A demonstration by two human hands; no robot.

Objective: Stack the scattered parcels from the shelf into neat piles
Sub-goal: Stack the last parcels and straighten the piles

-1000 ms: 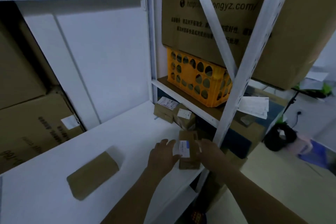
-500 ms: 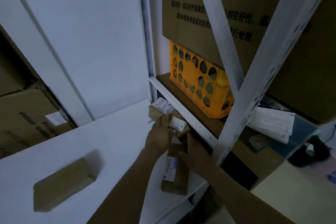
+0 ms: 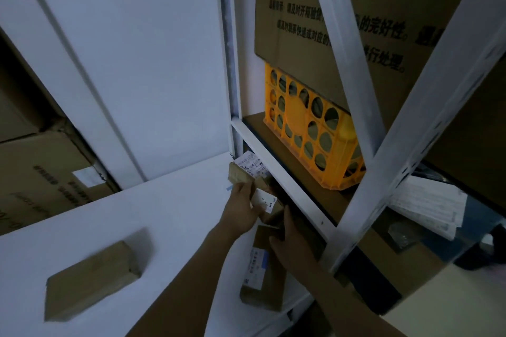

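Several brown parcels lie on the white shelf board. My left hand and my right hand grip a small parcel with a white label between them, at the shelf's right side. Just behind it sits another parcel with a printed label, touching the left fingertips. A long parcel with a blue-white label lies flat below my hands near the front edge. One plain parcel rests alone at the front left.
A white shelf upright and diagonal brace cross on the right. Behind them stand an orange crate and a big printed carton. Large cartons fill the left bay. Papers lie at the far right.
Both hands left the long labelled parcel lying on the shelf and reached back to the small labelled parcel, which they now hold. The camera moved closer.
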